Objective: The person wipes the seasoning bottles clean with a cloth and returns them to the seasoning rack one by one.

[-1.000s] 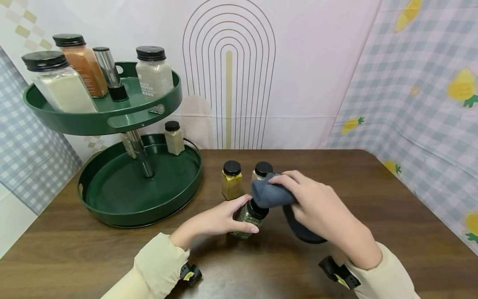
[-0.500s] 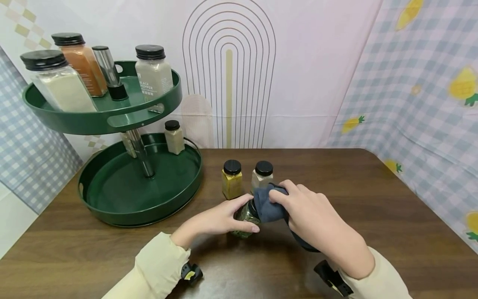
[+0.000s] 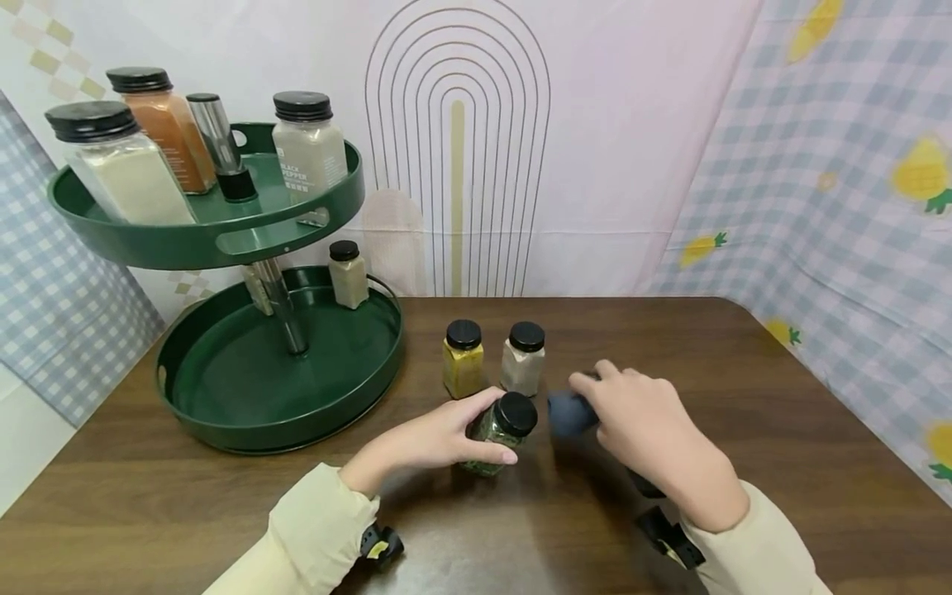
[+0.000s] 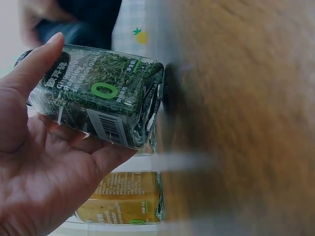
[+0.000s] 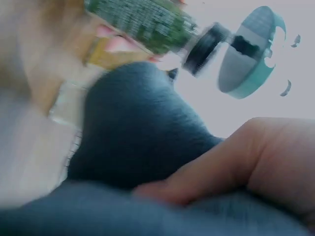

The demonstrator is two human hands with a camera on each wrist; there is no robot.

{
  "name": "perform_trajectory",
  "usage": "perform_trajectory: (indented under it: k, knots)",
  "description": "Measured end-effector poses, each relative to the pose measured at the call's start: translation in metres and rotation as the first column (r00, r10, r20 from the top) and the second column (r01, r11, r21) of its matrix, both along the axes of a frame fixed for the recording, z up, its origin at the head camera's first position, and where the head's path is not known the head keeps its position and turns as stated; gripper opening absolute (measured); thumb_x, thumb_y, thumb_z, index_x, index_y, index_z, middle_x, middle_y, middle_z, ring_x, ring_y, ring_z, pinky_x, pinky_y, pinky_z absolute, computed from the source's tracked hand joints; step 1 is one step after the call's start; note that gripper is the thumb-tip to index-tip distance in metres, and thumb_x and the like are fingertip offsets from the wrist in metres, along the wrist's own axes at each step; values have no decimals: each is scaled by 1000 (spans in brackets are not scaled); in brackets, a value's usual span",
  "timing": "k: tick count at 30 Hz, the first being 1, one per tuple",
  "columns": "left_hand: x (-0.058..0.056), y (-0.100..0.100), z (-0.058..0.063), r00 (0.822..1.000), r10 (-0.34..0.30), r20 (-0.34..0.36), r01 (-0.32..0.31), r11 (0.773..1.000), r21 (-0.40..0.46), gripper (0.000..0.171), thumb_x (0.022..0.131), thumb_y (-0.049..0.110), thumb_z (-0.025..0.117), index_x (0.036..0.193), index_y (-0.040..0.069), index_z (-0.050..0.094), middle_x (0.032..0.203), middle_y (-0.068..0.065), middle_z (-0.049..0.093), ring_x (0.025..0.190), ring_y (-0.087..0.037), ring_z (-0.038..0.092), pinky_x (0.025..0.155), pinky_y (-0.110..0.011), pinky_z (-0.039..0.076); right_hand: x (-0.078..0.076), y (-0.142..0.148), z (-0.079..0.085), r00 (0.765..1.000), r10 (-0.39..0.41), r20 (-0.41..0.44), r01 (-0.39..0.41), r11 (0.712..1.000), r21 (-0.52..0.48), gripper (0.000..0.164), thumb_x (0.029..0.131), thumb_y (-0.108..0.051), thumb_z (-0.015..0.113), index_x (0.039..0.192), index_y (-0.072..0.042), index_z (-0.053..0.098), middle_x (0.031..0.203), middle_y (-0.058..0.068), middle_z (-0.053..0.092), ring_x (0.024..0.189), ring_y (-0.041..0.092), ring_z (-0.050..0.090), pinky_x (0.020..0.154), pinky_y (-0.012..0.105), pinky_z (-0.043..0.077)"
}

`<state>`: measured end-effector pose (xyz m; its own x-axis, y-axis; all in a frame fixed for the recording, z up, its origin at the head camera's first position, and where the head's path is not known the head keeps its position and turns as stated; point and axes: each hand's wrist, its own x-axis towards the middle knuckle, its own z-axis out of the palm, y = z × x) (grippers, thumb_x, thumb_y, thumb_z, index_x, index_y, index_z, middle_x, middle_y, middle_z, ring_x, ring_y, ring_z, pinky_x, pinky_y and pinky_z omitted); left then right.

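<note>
My left hand [image 3: 427, 436] grips a clear glass jar of green dried herbs [image 4: 101, 83] with a black lid [image 3: 516, 413], thumb on one side and fingers round the other. The jar leans slightly; whether its base touches the table I cannot tell. To its right, my right hand [image 3: 645, 420] holds a dark blue-grey cloth [image 3: 568, 416], apart from the jar. In the right wrist view the cloth [image 5: 138, 123] is bunched by the fingers and blurred. Just behind the herb jar stand a jar of yellow powder [image 3: 463, 364] and a jar of pale powder [image 3: 523, 368], both black-lidded.
A two-tier green rack stands at the left. Its upper tray [image 3: 178, 248] bears several larger jars and a steel cylinder [image 3: 219, 145]. On the lower tray [image 3: 283, 426] stands a small beige jar [image 3: 347, 277], with another partly hidden behind the pole [image 3: 278, 306].
My right hand has drawn the cloth off the herb jar's lid and away to the right, leaving the lid and the pale jar uncovered. The left hand has kept its grip in place.
</note>
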<state>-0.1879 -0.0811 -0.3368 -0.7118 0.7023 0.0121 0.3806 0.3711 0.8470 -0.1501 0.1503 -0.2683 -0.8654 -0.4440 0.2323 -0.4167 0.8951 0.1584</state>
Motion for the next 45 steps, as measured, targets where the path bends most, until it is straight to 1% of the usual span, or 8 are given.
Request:
perform_trajectory:
  k: [6, 9, 12, 20, 27, 38, 42, 45]
  knots:
    - [0, 0, 1, 1000, 1, -1, -2, 1000, -13, 50, 85, 31, 68, 127, 20, 44, 112, 5, 58, 100, -7, 54, 87, -25, 44, 6, -3, 13, 970, 126, -206, -183, 940, -287, 45, 70, 7, 58, 107, -18, 64, 114, 7, 60, 91, 26, 64, 52, 40, 48]
    - [-1, 1, 2, 1000, 1, 27, -1, 1000, -3, 58, 85, 30, 68, 134, 21, 40, 121, 4, 56, 107, -7, 54, 92, -26, 42, 9, -10, 11, 948, 235, -216, -287, 924, -252, 44, 69, 6, 59, 105, -19, 65, 114, 8, 61, 92, 24, 65, 53, 37, 50]
    - [-1, 1, 1, 998, -8, 65, 6, 999, 32, 63, 84, 28, 69, 138, 23, 37, 126, 2, 55, 109, -9, 54, 93, -27, 42, 10, -15, 6, 942, 288, -170, -316, 933, -173, 41, 68, 6, 61, 100, -20, 64, 110, 6, 60, 87, 21, 63, 48, 32, 46]
    - [-3, -1, -2, 994, -62, 90, 58, 997, 48, 63, 85, 25, 69, 138, 21, 35, 129, 2, 51, 112, -9, 51, 96, -26, 40, 7, -14, 2, 954, 276, -120, -290, 949, -122, 40, 65, 7, 63, 93, -22, 63, 105, 2, 58, 82, 19, 60, 45, 28, 39]
    - [-2, -1, -1, 998, -32, 56, 32, 999, -9, 64, 83, 25, 70, 137, 18, 36, 129, 3, 50, 115, -9, 49, 99, -27, 38, 6, -8, 4, 963, 260, -72, -267, 956, -123, 40, 67, 8, 62, 93, -21, 63, 105, 2, 58, 83, 20, 61, 45, 27, 37]
    - [-3, -3, -4, 997, -28, 79, 22, 997, 69, 58, 81, 19, 73, 129, 18, 42, 119, 1, 56, 109, -10, 52, 95, -27, 40, 0, 2, 3, 987, 163, 9, -163, 986, 14, 36, 66, 5, 67, 88, -22, 60, 87, 2, 55, 65, 20, 53, 42, 29, 33]
    - [-2, -3, -5, 999, 20, 39, -22, 998, 52, 57, 79, 23, 75, 126, 20, 45, 112, 3, 59, 103, -10, 55, 90, -28, 43, -5, 8, 4, 989, 76, 126, -82, 996, 45, 34, 70, 4, 65, 91, -22, 62, 85, 3, 55, 60, 18, 51, 44, 29, 34]
    - [-3, -2, -5, 997, 64, 46, -67, 996, 54, 57, 79, 25, 74, 128, 18, 45, 112, 1, 60, 104, -12, 57, 90, -30, 46, -7, 15, 9, 990, 23, 137, -22, 1000, -8, 35, 73, 2, 64, 100, -21, 62, 96, 6, 59, 64, 19, 55, 45, 30, 36]
